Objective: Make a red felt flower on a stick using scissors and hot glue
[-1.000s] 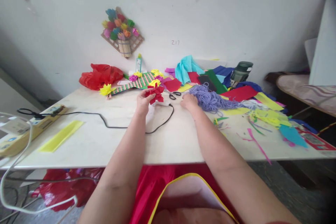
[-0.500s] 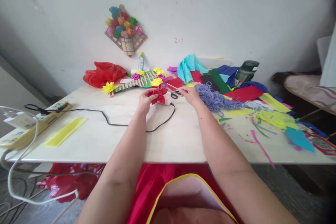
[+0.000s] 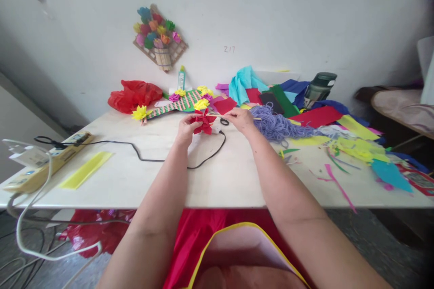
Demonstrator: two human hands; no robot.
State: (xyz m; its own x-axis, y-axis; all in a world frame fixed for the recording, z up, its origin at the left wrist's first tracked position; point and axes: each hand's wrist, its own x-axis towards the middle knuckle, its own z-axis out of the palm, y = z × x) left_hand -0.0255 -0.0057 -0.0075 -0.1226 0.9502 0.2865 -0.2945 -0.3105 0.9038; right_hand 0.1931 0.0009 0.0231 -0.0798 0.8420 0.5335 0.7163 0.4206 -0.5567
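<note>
A red paper flower (image 3: pixel 205 123) is pinched in my left hand (image 3: pixel 188 127), its petals spread towards the right. My right hand (image 3: pixel 240 118) grips a thin wooden stick (image 3: pixel 219 115). One end of the stick reaches the flower's petals; the other shows past my right hand, over the yarn. Whether the near tip goes into the flower or only touches it, I cannot tell. Just behind the flower lies a yellow paper flower (image 3: pixel 201 104) on a green fan-shaped piece (image 3: pixel 176 104) woven with pale strips. Scissors with a dark handle (image 3: pixel 224 122) lie between my hands, mostly hidden.
Purple yarn (image 3: pixel 276 124) and coloured paper scraps (image 3: pixel 318 117) crowd the right side. A dark bottle (image 3: pixel 320 89) stands behind them. A black cable (image 3: pixel 139 156) runs from the power strip (image 3: pixel 50 165). A yellow strip (image 3: pixel 87 169) lies left; a red bag (image 3: pixel 134 95) sits at the back.
My right hand has moved a little left, bringing the stick's end to the red flower and levelling the stick. My left hand still holds the flower in nearly the same place.
</note>
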